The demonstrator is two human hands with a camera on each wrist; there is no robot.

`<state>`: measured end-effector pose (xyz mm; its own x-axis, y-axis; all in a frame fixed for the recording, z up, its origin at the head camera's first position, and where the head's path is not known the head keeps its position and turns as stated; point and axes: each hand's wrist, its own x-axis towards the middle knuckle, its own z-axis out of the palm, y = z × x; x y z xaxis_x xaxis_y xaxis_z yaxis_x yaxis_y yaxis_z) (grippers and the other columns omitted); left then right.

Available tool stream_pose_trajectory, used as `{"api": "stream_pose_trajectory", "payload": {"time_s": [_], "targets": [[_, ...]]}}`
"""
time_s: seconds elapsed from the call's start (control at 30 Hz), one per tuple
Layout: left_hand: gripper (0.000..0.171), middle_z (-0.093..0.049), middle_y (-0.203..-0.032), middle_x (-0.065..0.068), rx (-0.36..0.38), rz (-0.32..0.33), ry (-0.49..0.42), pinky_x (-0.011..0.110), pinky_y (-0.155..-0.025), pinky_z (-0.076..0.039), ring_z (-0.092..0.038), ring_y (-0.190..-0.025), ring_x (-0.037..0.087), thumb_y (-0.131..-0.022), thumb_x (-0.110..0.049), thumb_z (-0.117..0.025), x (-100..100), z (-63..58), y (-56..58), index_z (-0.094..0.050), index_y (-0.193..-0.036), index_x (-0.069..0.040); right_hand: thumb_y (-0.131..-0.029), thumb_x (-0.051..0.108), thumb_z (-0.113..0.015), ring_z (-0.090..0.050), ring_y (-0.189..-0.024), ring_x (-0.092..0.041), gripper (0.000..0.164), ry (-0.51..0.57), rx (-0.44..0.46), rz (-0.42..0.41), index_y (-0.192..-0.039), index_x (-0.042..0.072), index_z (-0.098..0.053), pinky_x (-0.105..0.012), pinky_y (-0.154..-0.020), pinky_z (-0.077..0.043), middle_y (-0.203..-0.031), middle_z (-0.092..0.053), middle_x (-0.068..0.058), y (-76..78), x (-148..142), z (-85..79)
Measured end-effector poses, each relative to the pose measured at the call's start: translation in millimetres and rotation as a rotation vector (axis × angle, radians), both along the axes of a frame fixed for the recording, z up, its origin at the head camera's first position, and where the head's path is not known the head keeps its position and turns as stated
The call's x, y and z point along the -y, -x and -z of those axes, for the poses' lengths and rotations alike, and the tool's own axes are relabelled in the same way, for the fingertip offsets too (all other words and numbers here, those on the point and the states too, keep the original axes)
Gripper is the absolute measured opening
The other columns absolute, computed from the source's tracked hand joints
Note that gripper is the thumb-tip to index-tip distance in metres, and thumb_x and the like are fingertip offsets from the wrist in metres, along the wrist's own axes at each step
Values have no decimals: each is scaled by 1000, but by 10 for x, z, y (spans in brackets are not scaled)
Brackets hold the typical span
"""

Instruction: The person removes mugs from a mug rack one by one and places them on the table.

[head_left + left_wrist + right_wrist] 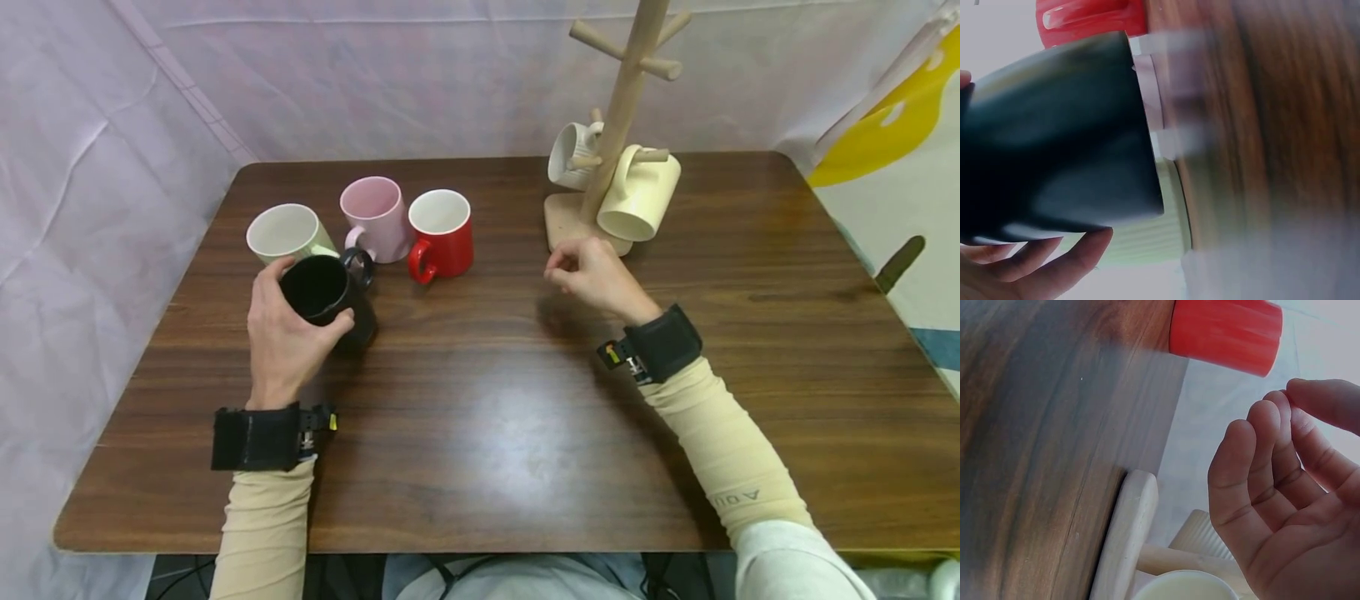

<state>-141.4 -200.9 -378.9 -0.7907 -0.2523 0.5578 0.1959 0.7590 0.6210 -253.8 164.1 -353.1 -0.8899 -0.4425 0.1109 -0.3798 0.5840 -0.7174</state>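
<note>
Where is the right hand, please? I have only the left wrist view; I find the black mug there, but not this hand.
Observer: In the head view, the right hand is on the person's side of the wooden mug stand, close to its base.
Operator: Thank you. Does any mug hang on this stand?
Observer: Yes, two: a white mug and a cream mug.
Operator: And to which side does the handle of the black mug point? My view does not show it.
Observer: In the head view, it is on the side toward the pink mug.
</note>
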Motion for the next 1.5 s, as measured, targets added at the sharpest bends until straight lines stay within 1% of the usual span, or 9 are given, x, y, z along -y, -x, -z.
{"api": "stream_pose_trajectory", "payload": {"time_s": [0.3, 0.57, 0.83, 1.03, 1.1, 1.2, 1.27, 1.33, 1.5], "targets": [[80, -52, -131, 27, 17, -9, -2, 54, -103, -40, -50, -122, 40, -71, -15, -85, 78, 13, 14, -47, -137, 7, -89, -1, -66, -58, -60, -11, 5, 1, 9, -3, -85, -2, -69, -18, -55, -44, -78, -68, -19, 7, 4, 8], [80, -53, -131, 27, 37, 5, -15, 53, -102, -40, -50, -121, 40, -69, -12, -84, 116, 42, 13, -47, -138, 6, -89, -1, -66, -59, -61, -13, 4, 9, 15, -3, -86, -2, -70, -18, -55, -44, -78, -68, -18, 14, -11, 23], [81, -52, -131, 28, 61, 29, -11, 54, -102, -39, -50, -120, 42, -69, -11, -83, 152, 61, 22, -46, -139, 6, -89, -1, -66, -58, -60, -11, 5, 8, 9, -6, -86, -2, -70, -18, -54, -43, -77, -68, -18, 24, -18, 33], [82, -51, -131, 28, 91, 47, -7, 55, -102, -39, -50, -120, 42, -69, -10, -84, 159, 48, 31, -44, -139, 7, -89, -1, -66, -61, -61, -18, 5, 13, 23, -4, -86, -2, -70, -18, -54, -44, -77, -68, -19, 15, -22, 27], [82, -51, -131, 28, 110, 47, -4, 56, -102, -39, -49, -120, 42, -70, -10, -84, 161, 34, 32, -43, -139, 6, -89, -1, -66, -61, -61, -17, 5, 9, 19, 0, -86, -2, -70, -18, -54, -43, -77, -68, -18, 15, -27, 24], [83, -50, -131, 28, 141, 46, 1, 58, -102, -39, -49, -120, 42, -71, -10, -83, 160, 9, 32, -42, -141, 6, -89, 0, -66, -59, -60, -13, 5, 4, 14, 1, -86, -2, -70, -18, -54, -43, -78, -68, -18, 17, -29, 23], [84, -48, -132, 28, 175, 44, 7, 60, -102, -39, -48, -121, 43, -72, -10, -83, 155, -11, 24, -40, -142, 5, -89, -1, -66, -59, -60, -11, 5, 5, 15, 2, -86, -2, -70, -18, -55, -43, -78, -68, -18, 18, -27, 25], [85, -47, -134, 29, 220, 38, 22, 62, -101, -39, -48, -122, 45, -74, -12, -82, 149, -36, 16, -37, -144, 5, -89, -1, -66, -60, -61, -15, 5, 9, 22, 2, -86, -3, -70, -18, -55, -44, -78, -68, -19, 14, -25, 32], [87, -42, -138, 31, 362, 32, 92, 69, -96, -39, -46, -123, 49, -80, -20, -78, 153, -117, -26, -31, -150, 1, -89, -3, -65, -64, -63, -30, 6, 22, 24, 1, -86, -4, -70, -19, -57, -46, -76, -67, -19, -4, -32, 62]]}}
